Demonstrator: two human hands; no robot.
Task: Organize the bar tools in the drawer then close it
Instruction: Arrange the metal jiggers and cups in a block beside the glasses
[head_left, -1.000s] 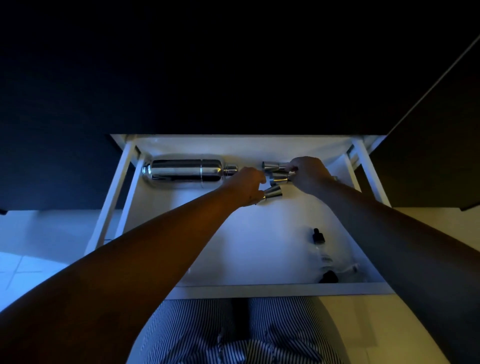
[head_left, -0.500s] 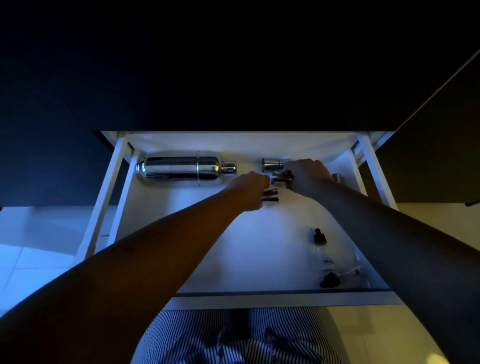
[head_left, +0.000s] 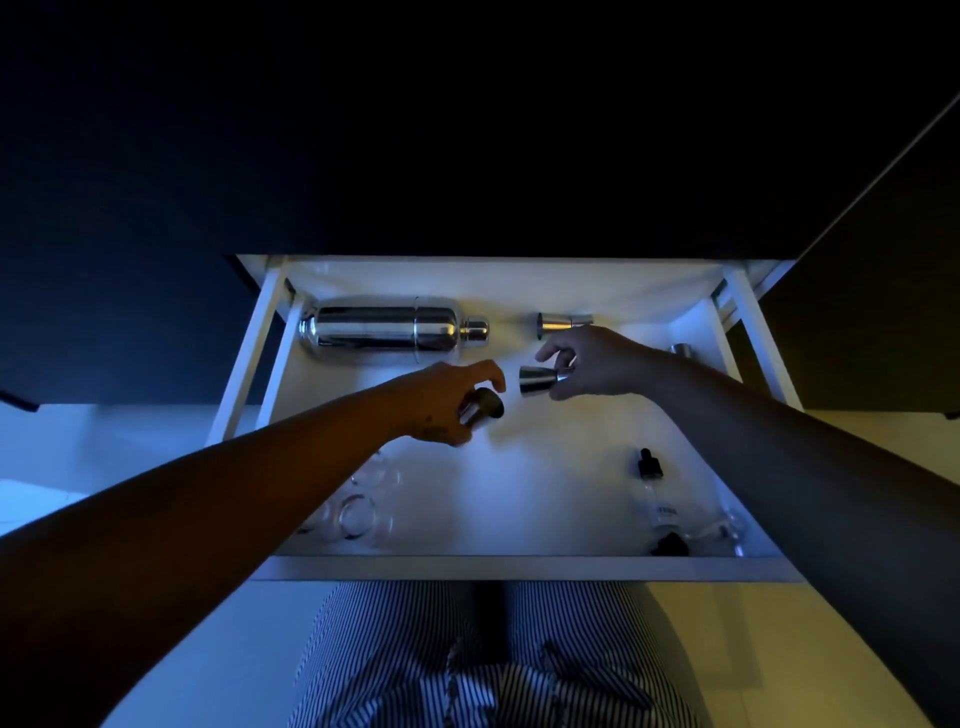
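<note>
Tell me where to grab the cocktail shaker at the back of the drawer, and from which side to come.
Grip the cocktail shaker around its wide straight body, left of the seam, coming down from above with fingers front and back. It lies on its side, cap pointing right, close to the drawer back wall; the narrow cap gives little hold, and the polished round metal would probably slip in a pinch.

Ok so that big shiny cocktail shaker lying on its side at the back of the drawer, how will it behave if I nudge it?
The cocktail shaker lies on its rounded side, so a nudge toward the drawer front would probably roll it. Its polished metal surface looks slippery. It looks rigid and unlikely to flex.
</note>
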